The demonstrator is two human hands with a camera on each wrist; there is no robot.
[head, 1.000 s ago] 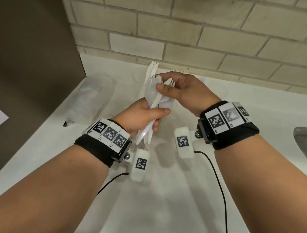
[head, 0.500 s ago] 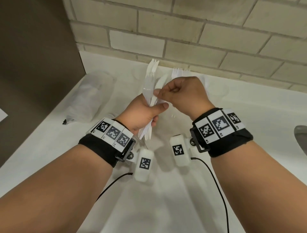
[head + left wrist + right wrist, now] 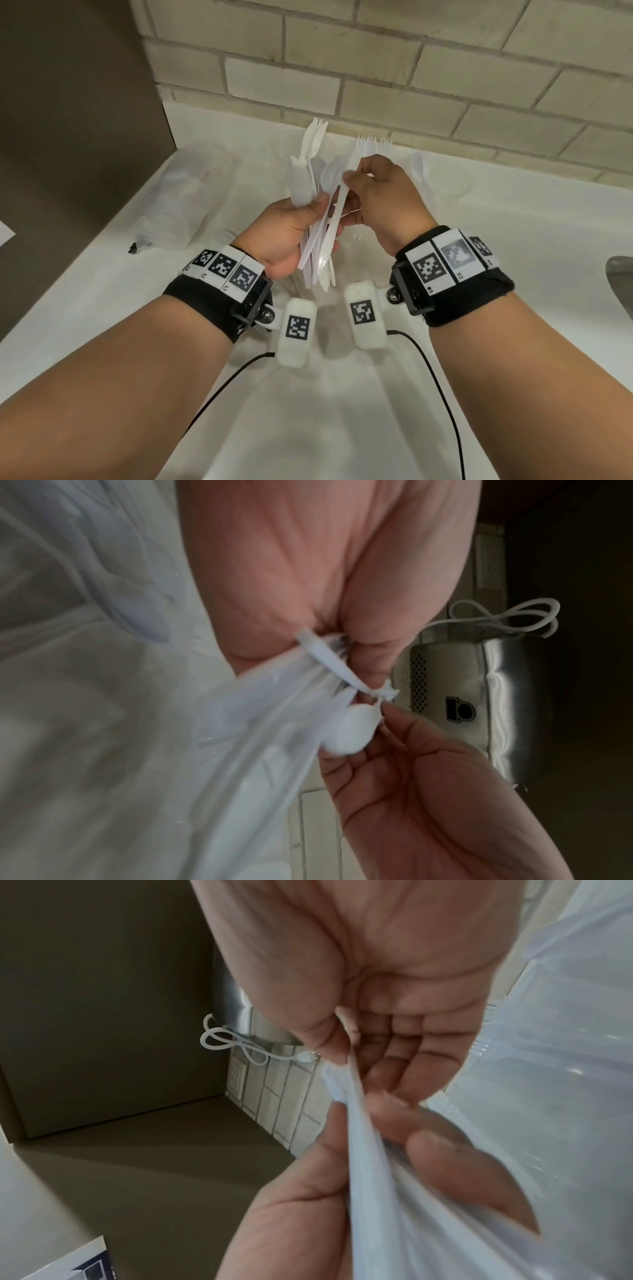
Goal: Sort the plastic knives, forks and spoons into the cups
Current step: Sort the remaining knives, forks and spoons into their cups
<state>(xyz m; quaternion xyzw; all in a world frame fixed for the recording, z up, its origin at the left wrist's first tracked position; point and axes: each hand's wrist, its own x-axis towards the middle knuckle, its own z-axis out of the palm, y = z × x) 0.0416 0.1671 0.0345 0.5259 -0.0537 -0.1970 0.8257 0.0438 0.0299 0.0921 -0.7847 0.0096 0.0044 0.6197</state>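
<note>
We're over the white surface (image 3: 342,394), which runs back to a pale brick wall (image 3: 376,68). Toward the far edge stand clear cups, hard to make out; one (image 3: 416,164) holds forks with tines up. At the far left corner a clear plastic sleeve (image 3: 191,192) lies on its side.

Our left hand (image 3: 284,236) is wrapped round a mixed bundle of white cutlery (image 3: 315,205), held upright above the middle of the surface: handles hang below the fist and spoon bowls and blades fan out above. Our right hand (image 3: 383,195) pinches a single fork (image 3: 346,192) by its handle between thumb and fingertips, right against the bundle.

Our read is that this fork is being teased out. To do it well, we ease the left grip just enough to let one piece slide, draw it along its own length so the tines don't snag the neighbours, then drop it tines up with the other forks. Loosen too much and the bundle may slip.

As for writing, the right wristband (image 3: 445,263) shows small labels that look like "R1" and "R2" under its square markers; the left wristband's (image 3: 222,270) print is too small to read.
</note>
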